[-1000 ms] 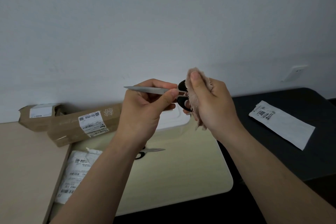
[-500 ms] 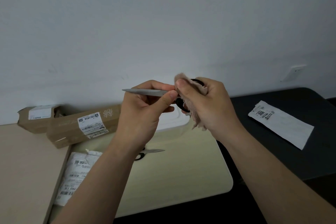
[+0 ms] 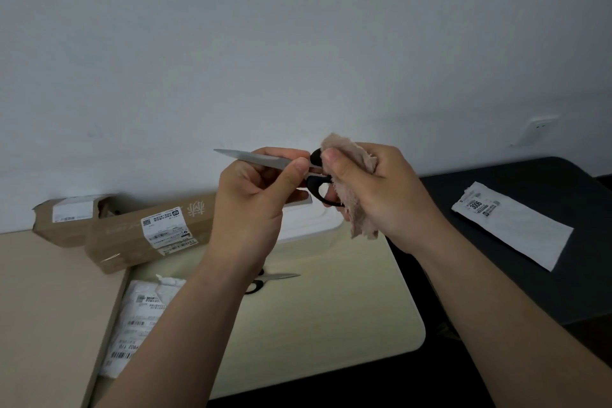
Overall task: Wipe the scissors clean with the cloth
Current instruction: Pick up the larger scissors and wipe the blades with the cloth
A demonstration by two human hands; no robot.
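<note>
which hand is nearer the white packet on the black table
Right. The right hand, holding the cloth, is left of the white packet; the left hand, pinching the scissors, is farther left.

Scissors [image 3: 265,159] up above the middle tabletop [image 3: 314,325], blades pointing left, handles right. My left hand [image 3: 251,205] sits on the blades; my right hand [image 3: 374,189], with the cloth [image 3: 357,195], is at the handles. Below my left wrist, a second pair of scissors [image 3: 275,278] lies on that tabletop. Long box [image 3: 149,235] at back left, smaller box [image 3: 69,215] further left behind it. Mailer bag [image 3: 142,318] along the left edge. Flat packet [image 3: 516,228] on the right tabletop [image 3: 530,291].
</note>
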